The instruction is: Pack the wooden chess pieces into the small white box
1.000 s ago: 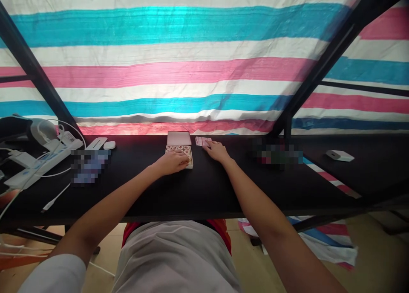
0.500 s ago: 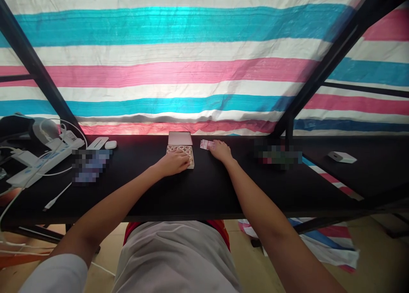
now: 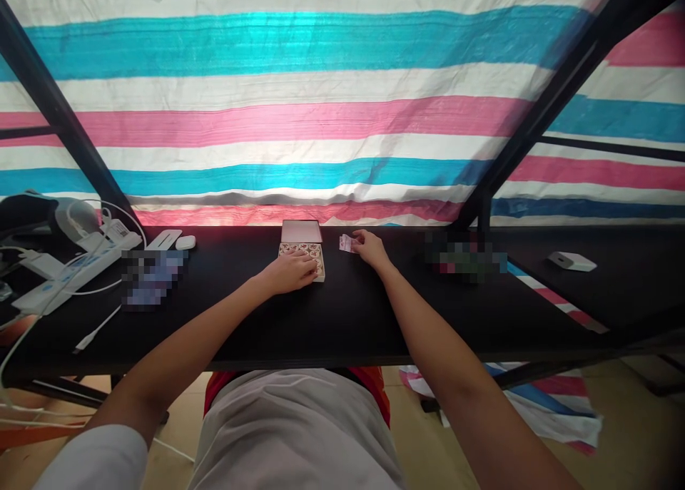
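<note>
A small open box (image 3: 307, 252) of round patterned pieces lies on the black table (image 3: 332, 312), with its pinkish lid (image 3: 301, 230) lying just behind it. My left hand (image 3: 292, 270) rests on the box's near left part, fingers curled over the pieces. To the right, my right hand (image 3: 369, 247) pinches a small pink-and-white folded paper (image 3: 347, 243) and holds it slightly above the table top.
A white power strip (image 3: 75, 270) with cables, a dark device and a white mouse (image 3: 185, 242) sit at the far left. A white cable (image 3: 96, 328) trails toward the front edge. A small white box (image 3: 571, 262) lies at the right. A striped tarp (image 3: 321, 119) hangs behind.
My right hand went from lying flat on the pink paper to pinching it, drawing it to the right and lifting it a little. My left hand stayed on the box.
</note>
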Demonstrator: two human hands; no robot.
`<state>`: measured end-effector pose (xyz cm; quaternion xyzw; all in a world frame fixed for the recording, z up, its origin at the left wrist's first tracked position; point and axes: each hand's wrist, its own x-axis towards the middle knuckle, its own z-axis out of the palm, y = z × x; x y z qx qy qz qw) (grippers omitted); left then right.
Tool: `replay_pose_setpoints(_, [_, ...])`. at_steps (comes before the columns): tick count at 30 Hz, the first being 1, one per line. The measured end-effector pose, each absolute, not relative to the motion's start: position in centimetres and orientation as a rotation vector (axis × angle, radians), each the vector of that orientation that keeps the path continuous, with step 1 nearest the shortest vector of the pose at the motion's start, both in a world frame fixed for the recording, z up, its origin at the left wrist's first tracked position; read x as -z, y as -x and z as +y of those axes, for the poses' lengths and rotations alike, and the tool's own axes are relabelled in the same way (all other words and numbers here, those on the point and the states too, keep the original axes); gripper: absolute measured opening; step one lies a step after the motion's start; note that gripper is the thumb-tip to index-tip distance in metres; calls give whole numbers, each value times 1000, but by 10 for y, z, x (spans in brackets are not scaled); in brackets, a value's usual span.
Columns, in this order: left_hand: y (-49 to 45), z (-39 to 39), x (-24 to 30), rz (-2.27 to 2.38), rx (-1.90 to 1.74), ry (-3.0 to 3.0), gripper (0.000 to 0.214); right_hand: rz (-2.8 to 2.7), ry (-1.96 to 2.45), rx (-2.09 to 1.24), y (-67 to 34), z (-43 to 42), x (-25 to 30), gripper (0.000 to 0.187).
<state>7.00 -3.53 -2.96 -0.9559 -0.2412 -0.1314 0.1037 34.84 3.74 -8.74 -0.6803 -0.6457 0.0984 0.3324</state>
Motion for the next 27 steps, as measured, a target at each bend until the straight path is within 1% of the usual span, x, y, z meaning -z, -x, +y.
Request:
replay_pose_setpoints(5, [-64, -35, 22, -712, 383, 2830, 27, -1654, 1760, -187, -347, 31, 81, 46])
replay_pose_setpoints(9, [-50, -30, 10, -921, 582, 2845, 27, -1561, 1693, -211, -349, 28, 72, 43])
replay_pose_setpoints(11, [-43, -26, 6, -1018, 599, 2817, 28, -1524, 1635, -231, -346, 26, 67, 41])
replay_pose_setpoints(14, [-38, -22, 6, -1146, 555, 2775, 30, -1488, 1464, -351, -330, 19, 56, 38])
replay_pose_setpoints(16, [-39, -22, 8, -1254, 584, 2779, 32, -1411, 1282, -534, -312, 12, 48, 40])
replay_pose_setpoints(19, [-43, -24, 9, -1458, 766, 2880, 43, -1280, 1013, -883, -285, 0, 38, 41])
replay_pose_setpoints(22, [-45, -23, 11, -1561, 1040, 3102, 50, -1240, 902, -1067, -267, -9, 36, 37])
replay_pose_setpoints(25, [-45, -16, 15, -1606, 1265, 3192, 54, -1343, 1014, -991, -258, -10, 43, 34])
replay_pose_setpoints(27, [-43, -11, 19, -1699, 1291, 3153, 47, -1447, 1101, -878, -256, -8, 49, 32])
